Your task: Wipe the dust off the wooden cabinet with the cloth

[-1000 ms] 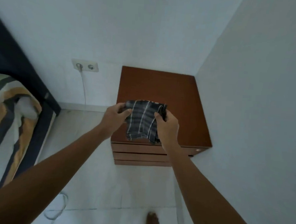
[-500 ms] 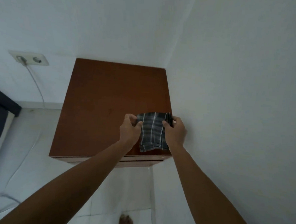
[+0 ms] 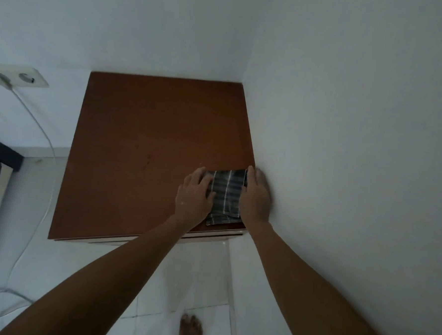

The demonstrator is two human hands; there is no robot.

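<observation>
While flat on cabinet (image 3: pixel 143 147), cloth (image 3: pixel 226 193) between both hands' fingers (image 3: pixel 201 177).

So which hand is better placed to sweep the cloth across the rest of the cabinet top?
Probably the left hand. It lies on the cloth's open side, facing the unwiped cabinet top. The right hand is hemmed in against the wall.
</observation>
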